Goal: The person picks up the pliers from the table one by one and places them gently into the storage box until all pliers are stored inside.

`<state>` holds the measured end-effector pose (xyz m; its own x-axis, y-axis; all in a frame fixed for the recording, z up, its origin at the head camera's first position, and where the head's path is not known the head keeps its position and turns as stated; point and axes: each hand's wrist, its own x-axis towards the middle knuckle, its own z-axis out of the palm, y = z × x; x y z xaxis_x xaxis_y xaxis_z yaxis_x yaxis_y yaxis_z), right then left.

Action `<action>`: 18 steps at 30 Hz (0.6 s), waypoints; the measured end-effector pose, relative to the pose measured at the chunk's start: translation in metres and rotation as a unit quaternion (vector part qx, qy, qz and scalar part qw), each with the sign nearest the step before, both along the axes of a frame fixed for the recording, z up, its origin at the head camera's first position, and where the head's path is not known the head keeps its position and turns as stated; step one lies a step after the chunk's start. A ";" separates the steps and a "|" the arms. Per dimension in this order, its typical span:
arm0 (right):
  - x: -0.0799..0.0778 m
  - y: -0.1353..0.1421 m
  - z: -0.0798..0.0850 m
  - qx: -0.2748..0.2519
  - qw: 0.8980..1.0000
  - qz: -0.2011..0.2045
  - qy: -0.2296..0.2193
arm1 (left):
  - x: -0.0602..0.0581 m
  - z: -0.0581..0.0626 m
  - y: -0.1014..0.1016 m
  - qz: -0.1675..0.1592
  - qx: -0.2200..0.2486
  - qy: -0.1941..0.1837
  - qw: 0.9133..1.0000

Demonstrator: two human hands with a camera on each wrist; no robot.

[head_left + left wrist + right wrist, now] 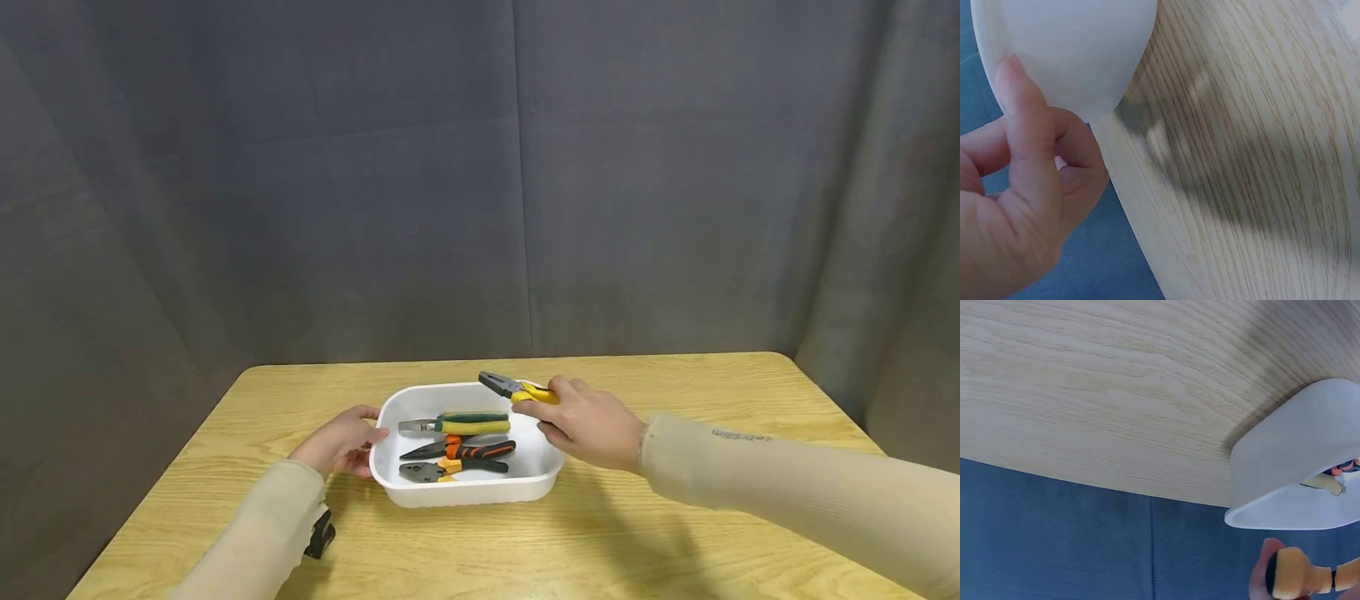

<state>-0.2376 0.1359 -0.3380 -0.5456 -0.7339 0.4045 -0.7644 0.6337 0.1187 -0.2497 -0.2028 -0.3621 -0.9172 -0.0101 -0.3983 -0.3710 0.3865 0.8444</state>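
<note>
A white plastic tub point(472, 493) stands on the table, and my left hand point(341, 442) grips its left end, thumb on the rim. In the left wrist view the thumb of that hand point(1029, 156) lies against the tub wall point(1079, 56). Over the tub's far right part, my right hand point(596, 425) holds yellow-handled pliers point(534, 393) by the handles, their jaws pointing left. Inside the tub lie green-and-yellow pliers point(468, 427), orange-and-black long-nose pliers point(480, 451) and black pliers with a yellow-orange part point(450, 471), one below another.
The wood-grain table point(480, 550) reaches out on all sides of the tub. A dark grey curtain point(375, 208) hangs behind the table and along both sides. A small black object point(321, 533) sits at the left wrist.
</note>
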 end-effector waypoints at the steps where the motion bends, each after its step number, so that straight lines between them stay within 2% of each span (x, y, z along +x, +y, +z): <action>1: -0.001 -0.002 0.000 0.003 1.000 0.004 0.002 | 0.000 0.000 0.000 0.001 0.001 0.000 1.000; 8: -0.006 -0.014 0.003 0.045 0.998 0.037 0.024 | 0.001 0.003 0.001 -0.002 0.008 -0.001 1.000; 15: -0.010 -0.026 0.001 0.101 0.993 0.068 -0.004 | 0.004 0.001 0.000 -0.007 0.007 0.002 1.000; 18: -0.012 -0.030 -0.001 0.110 0.990 0.084 0.006 | 0.005 0.001 -0.001 -0.005 0.011 0.000 1.000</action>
